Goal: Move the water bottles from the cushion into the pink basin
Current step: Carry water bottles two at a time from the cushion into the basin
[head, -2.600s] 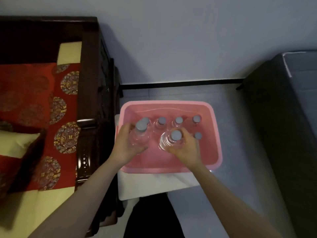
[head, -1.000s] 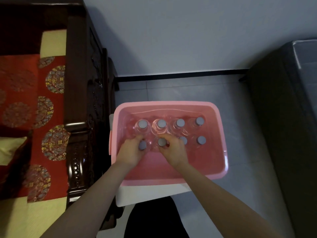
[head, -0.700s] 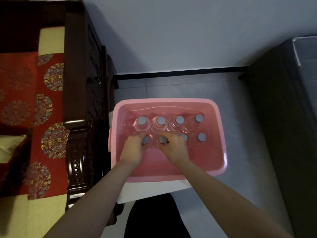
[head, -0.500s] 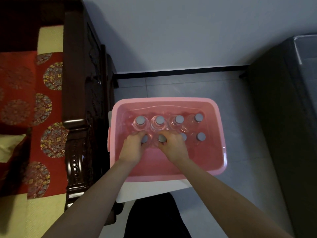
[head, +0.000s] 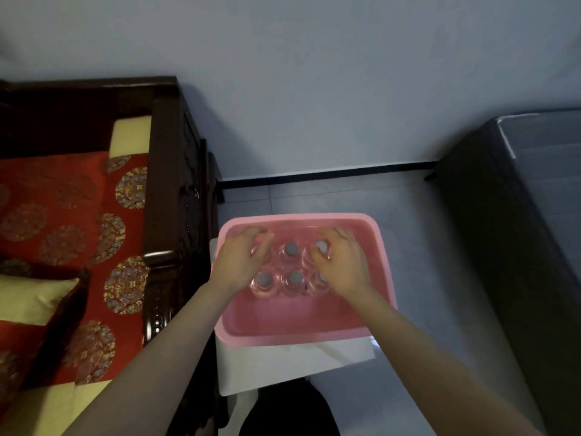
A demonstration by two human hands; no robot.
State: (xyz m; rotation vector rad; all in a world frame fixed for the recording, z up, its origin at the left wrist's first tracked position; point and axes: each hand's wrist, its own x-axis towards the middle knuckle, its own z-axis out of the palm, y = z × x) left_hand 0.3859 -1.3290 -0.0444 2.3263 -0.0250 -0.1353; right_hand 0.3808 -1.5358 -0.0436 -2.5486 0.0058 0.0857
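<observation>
Tiled floor (head: 418,247); pink basin (head: 298,337) holds water bottles (head: 295,279) upright, two rows. Left hand (head: 240,262), right hand (head: 344,266) moved from basin's near row to outer bottles; fingers curved, grip unclear. Likely final tidying.

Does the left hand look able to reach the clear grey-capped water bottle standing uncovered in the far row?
Probably yes: the left hand is beside that bottle in the pink plastic basin, with nothing over its cap.

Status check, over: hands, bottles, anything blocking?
Left hand and right hand over water bottles, grip unclear. Bottles upright inside pink basin. Nothing seen in the way.
</observation>
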